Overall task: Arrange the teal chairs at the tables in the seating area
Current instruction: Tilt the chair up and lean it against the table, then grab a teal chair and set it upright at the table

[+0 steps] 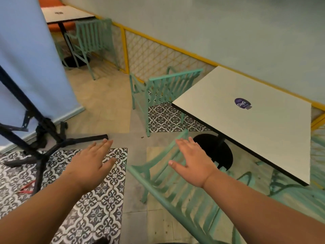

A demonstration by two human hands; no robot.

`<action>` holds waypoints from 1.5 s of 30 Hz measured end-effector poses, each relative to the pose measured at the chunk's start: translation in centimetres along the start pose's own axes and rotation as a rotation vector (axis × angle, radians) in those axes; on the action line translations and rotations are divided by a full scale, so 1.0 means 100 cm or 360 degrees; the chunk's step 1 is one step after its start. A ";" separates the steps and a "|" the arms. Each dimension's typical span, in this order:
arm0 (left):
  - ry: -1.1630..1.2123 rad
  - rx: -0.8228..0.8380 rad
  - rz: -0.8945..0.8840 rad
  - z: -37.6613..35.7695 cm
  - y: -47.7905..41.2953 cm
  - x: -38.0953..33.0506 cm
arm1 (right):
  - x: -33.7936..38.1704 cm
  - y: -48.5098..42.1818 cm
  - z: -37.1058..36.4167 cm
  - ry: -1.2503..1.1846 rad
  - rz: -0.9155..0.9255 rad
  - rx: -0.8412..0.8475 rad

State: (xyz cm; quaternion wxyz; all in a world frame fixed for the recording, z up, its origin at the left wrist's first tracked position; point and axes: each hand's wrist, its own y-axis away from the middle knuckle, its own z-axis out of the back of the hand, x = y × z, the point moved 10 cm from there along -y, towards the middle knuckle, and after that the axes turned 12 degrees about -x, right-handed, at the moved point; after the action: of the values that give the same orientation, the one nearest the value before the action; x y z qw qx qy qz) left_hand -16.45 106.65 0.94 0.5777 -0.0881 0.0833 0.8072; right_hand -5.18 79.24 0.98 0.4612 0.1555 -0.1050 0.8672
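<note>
A black tripod stand (37,147) stands at the left, before a blue panel (26,59). The left hand (91,162) and right hand (191,162) are both spread flat, holding nothing. The right one is above the slatted back of the nearest teal chair (168,187), beside the white table (246,120). A second teal chair (158,92) stands at the table's far side, and a third chair (91,43) stands at the far table (66,13). The floor has patterned tiles (98,199).
</note>
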 end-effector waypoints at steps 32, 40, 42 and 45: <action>-0.0103 0.0036 -0.0287 0.074 -0.371 0.213 | 0.060 -0.358 -0.061 -0.0035 -0.0536 -0.0220; -0.0099 0.0129 -0.0360 0.057 -0.469 0.193 | 0.034 -0.423 -0.037 -0.0035 -0.0612 -0.0297; -0.0090 0.0147 -0.0427 0.049 -0.500 0.185 | 0.025 -0.436 -0.040 -0.0039 -0.0681 -0.0304; -0.0084 0.0186 -0.0568 0.041 -0.540 0.169 | 0.022 -0.460 -0.044 -0.0008 -0.0711 -0.0313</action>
State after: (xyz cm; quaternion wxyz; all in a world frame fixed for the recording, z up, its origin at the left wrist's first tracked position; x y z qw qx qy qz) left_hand 29.12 140.36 -0.83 0.7178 -0.0465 0.0979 0.6877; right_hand 31.16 107.76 -0.53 0.6541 0.1313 -0.1529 0.7290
